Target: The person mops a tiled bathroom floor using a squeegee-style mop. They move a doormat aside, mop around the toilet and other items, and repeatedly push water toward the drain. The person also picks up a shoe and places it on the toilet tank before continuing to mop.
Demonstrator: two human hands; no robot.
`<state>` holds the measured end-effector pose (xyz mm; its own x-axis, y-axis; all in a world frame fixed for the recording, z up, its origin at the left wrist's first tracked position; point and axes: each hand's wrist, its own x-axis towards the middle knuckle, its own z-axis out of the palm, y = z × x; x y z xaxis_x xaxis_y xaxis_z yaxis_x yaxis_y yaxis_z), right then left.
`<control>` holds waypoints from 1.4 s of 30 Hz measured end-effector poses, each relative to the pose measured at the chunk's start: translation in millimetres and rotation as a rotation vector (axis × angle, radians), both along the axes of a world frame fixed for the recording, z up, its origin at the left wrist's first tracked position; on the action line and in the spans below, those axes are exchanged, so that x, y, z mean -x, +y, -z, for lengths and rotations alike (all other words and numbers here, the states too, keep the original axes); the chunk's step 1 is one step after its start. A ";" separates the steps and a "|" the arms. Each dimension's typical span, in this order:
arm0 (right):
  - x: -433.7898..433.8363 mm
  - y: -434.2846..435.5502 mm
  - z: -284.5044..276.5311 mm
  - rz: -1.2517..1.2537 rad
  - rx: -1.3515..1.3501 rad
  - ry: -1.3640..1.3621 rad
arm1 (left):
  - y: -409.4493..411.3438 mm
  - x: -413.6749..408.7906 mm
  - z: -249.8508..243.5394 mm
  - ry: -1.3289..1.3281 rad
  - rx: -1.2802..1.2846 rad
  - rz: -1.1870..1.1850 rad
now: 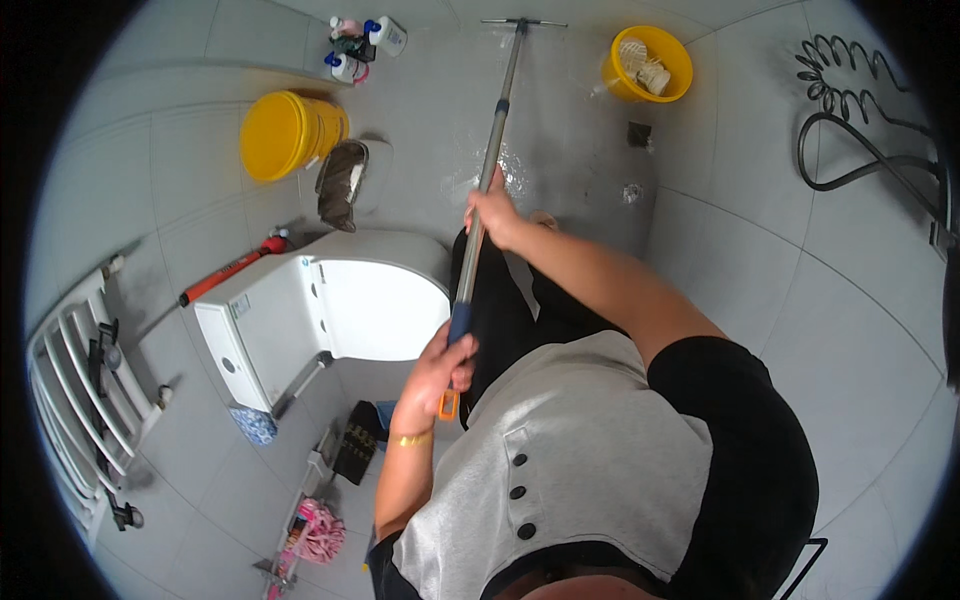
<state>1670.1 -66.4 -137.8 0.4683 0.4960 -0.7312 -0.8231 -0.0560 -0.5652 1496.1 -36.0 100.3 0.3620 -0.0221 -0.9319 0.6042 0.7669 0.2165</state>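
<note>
A long-handled floor squeegee (490, 161) runs from my body out to the far side of the grey floor. Its wide, thin head (523, 23) rests on the floor there. My left hand (442, 367) grips the blue end of the pole, where an orange hanging loop sticks out below the fist. Farther along, my right hand (493, 208) is wrapped around the bare metal tube. Water glistens on the grey floor (559, 150) just beyond my right hand.
Left of me stand a white toilet (375, 304), a lined trash bin (342, 187) and a lidded yellow bucket (281, 136). Several bottles (360, 49) cluster at the far left. An open yellow bucket (622, 82) sits at the far right, near a floor drain (639, 135). A towel rack (86, 390) hangs on the wall.
</note>
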 end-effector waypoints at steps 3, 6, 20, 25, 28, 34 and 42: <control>-28.6 -1.3 22.5 -0.154 0.192 0.117 | -13.9 -0.9 40.4 -0.082 0.075 -0.122; -17.1 -6.9 39.5 -0.214 0.349 0.012 | -37.9 20.6 41.3 -0.021 0.063 -0.144; 147.9 -84.5 -26.2 -0.429 0.387 0.025 | -115.2 169.6 -34.1 0.226 -0.032 -0.082; 41.6 -81.1 79.9 -0.218 0.438 -0.196 | -92.1 91.9 55.8 -0.038 -0.058 0.058; 1.1 -87.9 150.7 -0.207 0.426 -0.200 | -96.6 55.9 89.6 -0.098 -0.094 0.083; 136.7 -147.5 160.5 -0.443 0.349 -0.061 | -145.7 171.6 68.2 -0.024 -0.118 0.139; 220.6 -101.7 39.6 -0.520 0.210 -0.104 | -158.8 235.8 3.5 0.151 -0.120 -0.136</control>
<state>1449.5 -168.1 -177.4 0.2761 0.5297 -0.8020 -0.5974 -0.5591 -0.5749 1260.3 -194.8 96.7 0.2108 0.1315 -0.9687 0.5297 0.8174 0.2262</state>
